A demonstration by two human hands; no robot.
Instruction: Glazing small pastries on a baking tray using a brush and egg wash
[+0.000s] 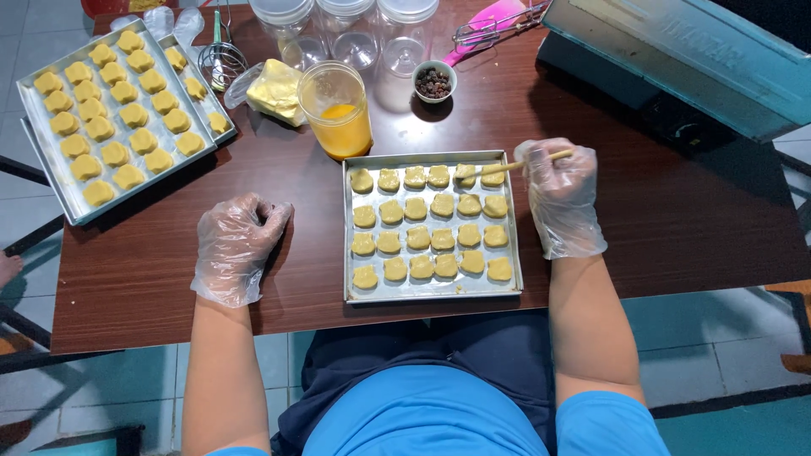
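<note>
Right hand clamped on brush, tip over cookies in tray just left of it. Left hand loosely curled, empty, on surface left of tray.

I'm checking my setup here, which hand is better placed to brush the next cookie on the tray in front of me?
Right. The right hand already holds the brush over the top row of the tray; the left hand rests on the table, apart from it.
</note>
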